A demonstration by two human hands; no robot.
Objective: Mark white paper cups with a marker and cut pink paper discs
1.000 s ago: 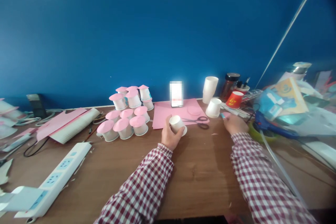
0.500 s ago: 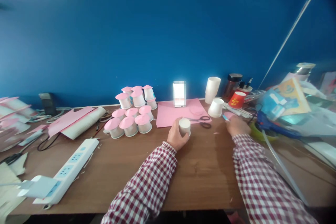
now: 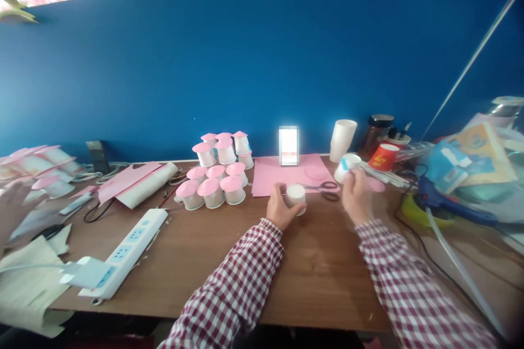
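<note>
An upside-down white paper cup (image 3: 296, 194) is in my left hand (image 3: 282, 208), whose fingers and thumb are closed round it. The cup stands just above or on the wooden table; I cannot tell which. Blurred by motion, my right hand (image 3: 357, 196) is closed on a slim light-blue object (image 3: 345, 162), its kind unclear. Right behind that hand sits another white paper cup (image 3: 351, 166). Scissors (image 3: 327, 191) lie on the front edge of the pink paper (image 3: 270, 174). Several white cups with pink cone roofs (image 3: 211, 188) stand grouped to the left.
A white power strip (image 3: 126, 245) with a plugged-in adapter lies at the left. Tall stacked cups (image 3: 342, 139), a dark-lidded jar (image 3: 379, 131) and a red cup (image 3: 383, 157) stand at the back right. A blue glue gun (image 3: 450, 204) rests farther right. Another person's hand (image 3: 14, 210) shows at the left edge.
My right hand has lifted and moved left with the light-blue object, off a pink paper piece. My left hand still holds the cup. The view has shifted left, and another person's hand has appeared.
</note>
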